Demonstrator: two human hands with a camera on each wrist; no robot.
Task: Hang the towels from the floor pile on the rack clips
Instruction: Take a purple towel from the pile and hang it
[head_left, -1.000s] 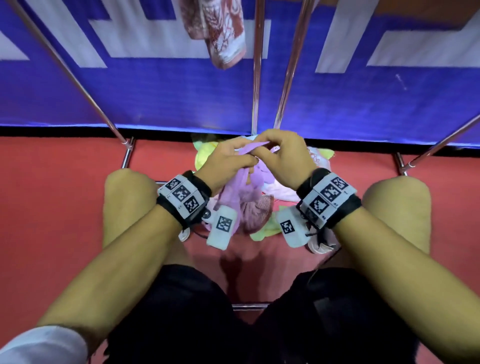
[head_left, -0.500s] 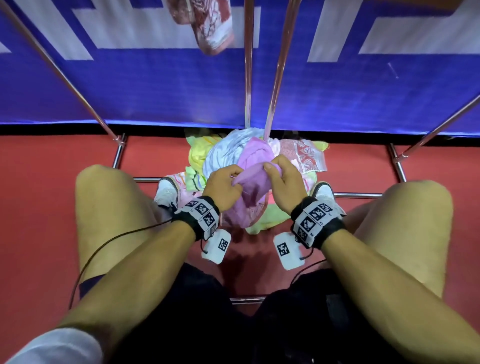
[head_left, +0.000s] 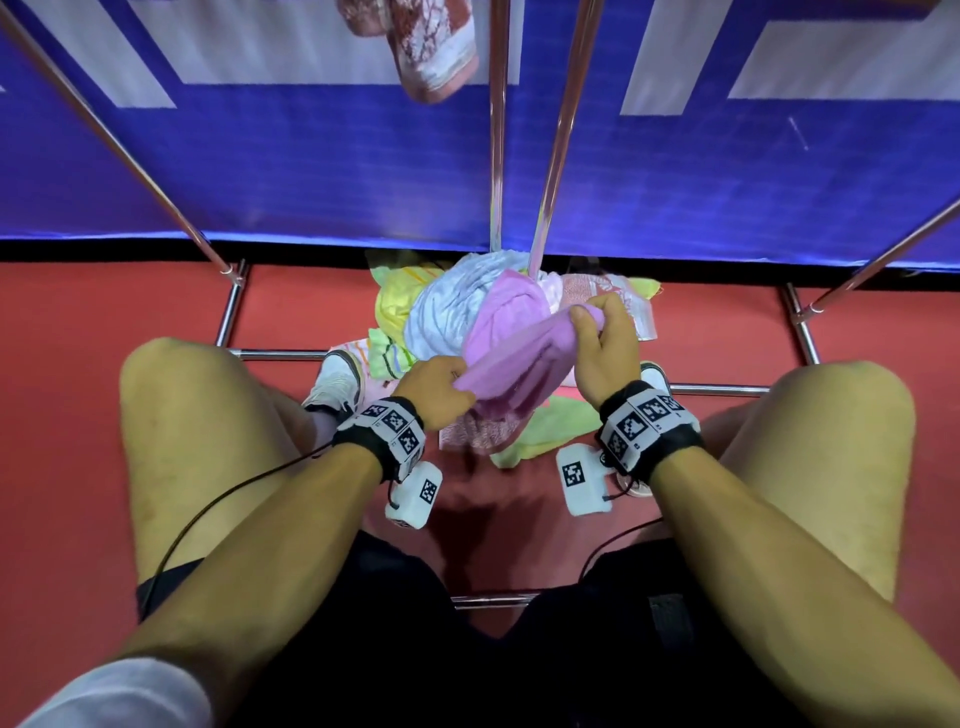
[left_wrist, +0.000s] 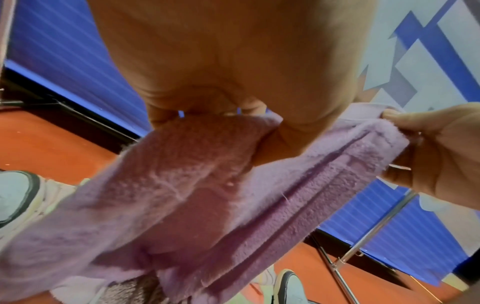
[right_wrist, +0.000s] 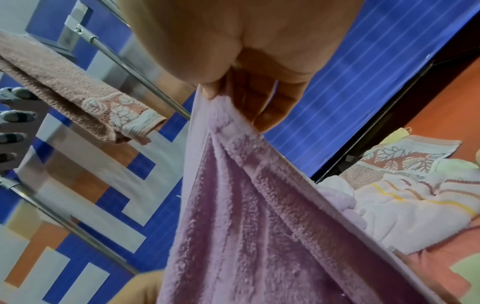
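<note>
The rack (head_left: 497, 156) stood over the floor pile (head_left: 441, 312), a patterned towel (head_left: 426, 47) hanging above. I held the purple towel (head_left: 519, 358) just above the pile: my right hand (head_left: 605, 348) pinched its hemmed corner, my left hand (head_left: 434, 387) gripped the edge lower down.

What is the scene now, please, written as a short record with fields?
held item: fluffy purple terry towel
left hand: grips the towel's near edge
right hand: pinches the towel's far corner
floor pile: mixed towels on the red floor
already on rack: pink leaf-patterned towel
</note>
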